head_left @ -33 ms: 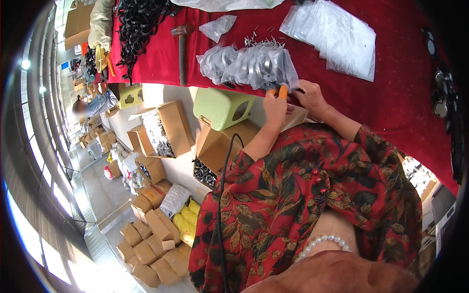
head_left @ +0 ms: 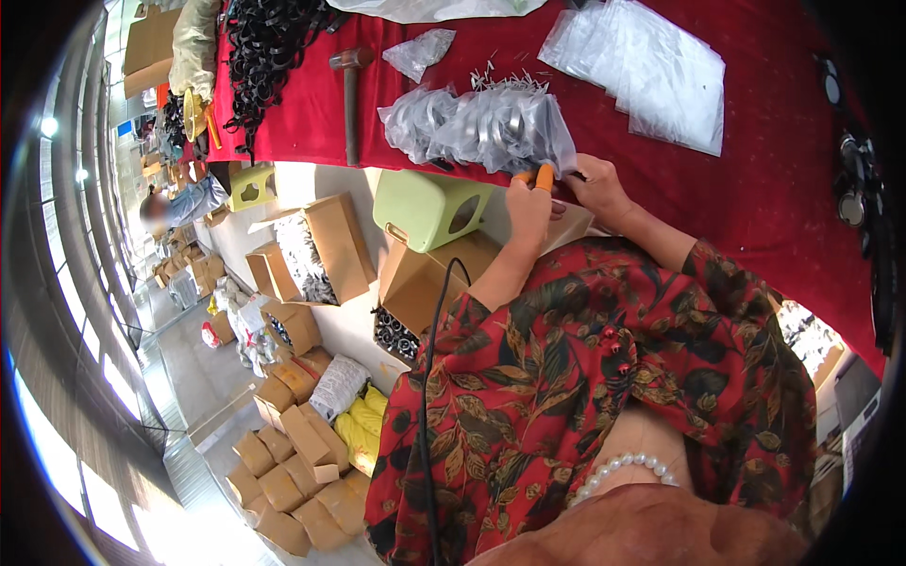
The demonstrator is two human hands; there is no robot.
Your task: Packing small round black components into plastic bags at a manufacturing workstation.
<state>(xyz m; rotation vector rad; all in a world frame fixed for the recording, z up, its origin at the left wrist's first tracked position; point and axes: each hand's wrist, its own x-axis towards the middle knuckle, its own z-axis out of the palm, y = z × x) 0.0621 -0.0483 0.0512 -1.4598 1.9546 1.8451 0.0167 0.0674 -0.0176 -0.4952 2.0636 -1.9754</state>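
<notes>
At the near edge of the red-covered table, my left hand (head_left: 528,209) is closed around an orange-handled tool (head_left: 545,176), which looks like pliers. Its jaws are hidden near the right end of a row of clear plastic bags (head_left: 491,127) holding shiny curved metal pieces. Just to the right, my right hand (head_left: 601,189) has its fingers pinched by the bag's end. What those fingers hold is too small to make out. Behind the bags lie loose metal pins (head_left: 510,82), and a small clear bag (head_left: 420,54) rests to their left.
A hammer (head_left: 351,104) and a heap of black bands (head_left: 260,71) lie on the left of the table (head_left: 736,208). Flat clear bags (head_left: 651,71) are stacked far right. Below stand a green stool (head_left: 420,208) and open cartons (head_left: 340,250). A black cable (head_left: 429,396) hangs before me.
</notes>
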